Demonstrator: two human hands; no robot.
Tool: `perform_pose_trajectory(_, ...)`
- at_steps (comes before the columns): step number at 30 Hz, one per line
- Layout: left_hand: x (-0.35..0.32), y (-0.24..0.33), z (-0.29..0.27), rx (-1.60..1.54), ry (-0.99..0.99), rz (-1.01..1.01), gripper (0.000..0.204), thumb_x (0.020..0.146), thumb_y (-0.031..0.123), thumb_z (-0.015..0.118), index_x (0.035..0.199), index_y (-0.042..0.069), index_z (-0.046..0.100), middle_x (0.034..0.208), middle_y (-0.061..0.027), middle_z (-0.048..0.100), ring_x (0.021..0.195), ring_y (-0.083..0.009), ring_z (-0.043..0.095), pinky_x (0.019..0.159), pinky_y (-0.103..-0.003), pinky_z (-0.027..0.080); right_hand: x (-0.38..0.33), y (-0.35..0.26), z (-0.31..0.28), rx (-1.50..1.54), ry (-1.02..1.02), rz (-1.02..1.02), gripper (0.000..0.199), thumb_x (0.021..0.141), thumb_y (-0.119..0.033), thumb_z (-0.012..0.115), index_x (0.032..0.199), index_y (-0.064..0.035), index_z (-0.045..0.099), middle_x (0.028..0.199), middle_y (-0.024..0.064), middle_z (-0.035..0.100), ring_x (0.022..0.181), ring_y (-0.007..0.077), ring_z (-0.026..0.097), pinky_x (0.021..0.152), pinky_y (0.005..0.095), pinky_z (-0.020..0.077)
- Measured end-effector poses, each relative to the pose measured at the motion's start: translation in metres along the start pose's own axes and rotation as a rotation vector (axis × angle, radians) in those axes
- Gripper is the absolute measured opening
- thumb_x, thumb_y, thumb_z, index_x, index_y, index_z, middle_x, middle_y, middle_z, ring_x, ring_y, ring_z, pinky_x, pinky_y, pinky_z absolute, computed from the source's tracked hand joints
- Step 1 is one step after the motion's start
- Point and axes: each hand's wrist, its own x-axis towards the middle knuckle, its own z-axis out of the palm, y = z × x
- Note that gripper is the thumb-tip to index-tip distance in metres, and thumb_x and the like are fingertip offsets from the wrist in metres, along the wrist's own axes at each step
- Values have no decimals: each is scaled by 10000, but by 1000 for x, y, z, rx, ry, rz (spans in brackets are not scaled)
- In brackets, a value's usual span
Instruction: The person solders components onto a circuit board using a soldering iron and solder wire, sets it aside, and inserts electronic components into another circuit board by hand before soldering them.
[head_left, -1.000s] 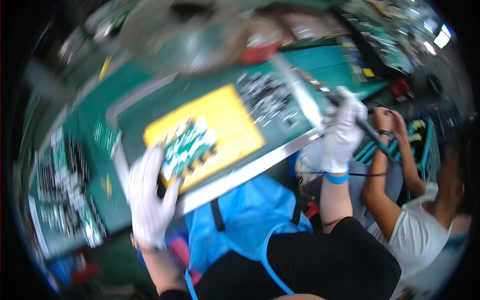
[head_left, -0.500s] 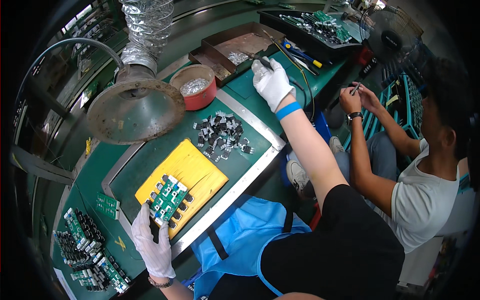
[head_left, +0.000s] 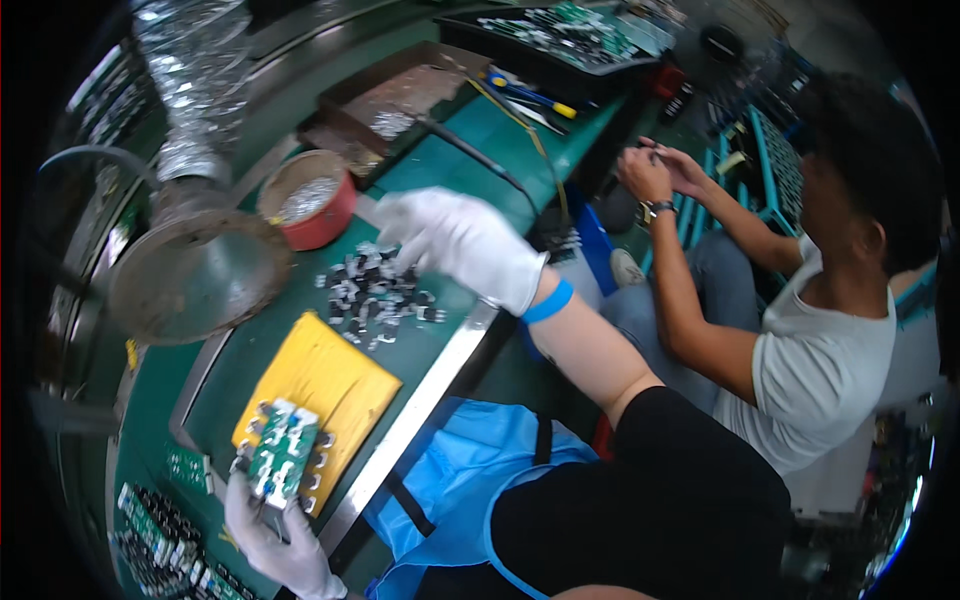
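Observation:
My gloved left hand grips the near end of a green circuit board between thumb and fingers. The board is over a yellow pad, with black components along its sides; whether it is raised off the pad I cannot tell. My gloved right hand, blurred by motion, is over the right side of a pile of small black components with metal tabs. Its fingers look spread, with nothing seen in them. Beyond it, a soldering iron lies across the edge of a brown metal tray.
A red pot of silvery scraps stands beside a metal fume hood. Assembled boards are stacked at the near left. A black bin of boards is at the back. A co-worker sits close on the right.
My right hand has let go of the soldering iron at the tray and come back toward the component pile. My left hand has closed on the board's near end. The whole view has shifted.

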Motion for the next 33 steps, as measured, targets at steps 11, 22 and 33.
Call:
perform_pose_trajectory(11,13,39,42,-223,234,133,562,961,127,577,1431,-87,356,1422,-233,470,1294,-321,489,1103,-418,378,-46,55,77,-1000,-11,-26,449,1015,-407,510,1158,12,589,893,97,674,723,163,676,661,303,543)
perform_pose_trajectory(22,13,94,97,-591,97,-284,639,979,244,556,1487,-46,298,1425,-212,448,1292,-288,485,1083,-399,391,-54,68,71,-996,201,-250,296,980,-280,598,963,15,601,763,109,576,644,250,592,598,356,474)
perform_pose_trajectory(33,24,56,110,-645,-126,-415,196,948,207,645,1024,28,669,923,-58,663,794,-160,612,752,-284,484,-53,41,41,-825,131,246,635,1030,-533,395,1383,-7,440,1165,183,610,875,211,641,784,347,527)
